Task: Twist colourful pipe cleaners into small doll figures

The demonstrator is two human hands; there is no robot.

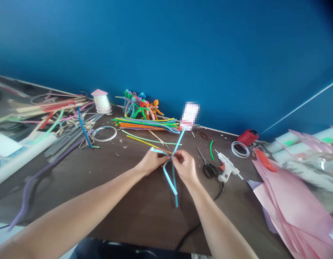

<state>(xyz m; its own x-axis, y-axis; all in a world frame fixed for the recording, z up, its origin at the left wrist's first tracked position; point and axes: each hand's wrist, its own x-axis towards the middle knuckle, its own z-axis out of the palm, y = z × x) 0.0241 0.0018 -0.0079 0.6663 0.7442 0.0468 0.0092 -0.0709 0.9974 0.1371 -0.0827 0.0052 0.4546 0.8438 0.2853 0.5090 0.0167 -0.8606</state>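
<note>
Both hands meet over the middle of the dark table, working on light blue pipe cleaners (170, 180). The fingertips of my left hand (152, 160) pinch them from the left, and one short end sticks out above that hand. From the right, my right hand (184, 166) grips at the same crossing point with thumb and fingers pressed together. One length runs up and away toward the wall, while bent lengths hang below the fingers. The exact join between the fingertips is hidden. A yellow pipe cleaner (142, 143) lies just beyond my left hand.
Scissors (208, 167) and a white glue gun (228, 167) lie right of my hands. Pink sheets (293, 201) cover the right side. Bundled pipe cleaners (147, 125) and small colourful figures (142, 106) sit by the blue wall. A white tape roll (104, 139) lies left.
</note>
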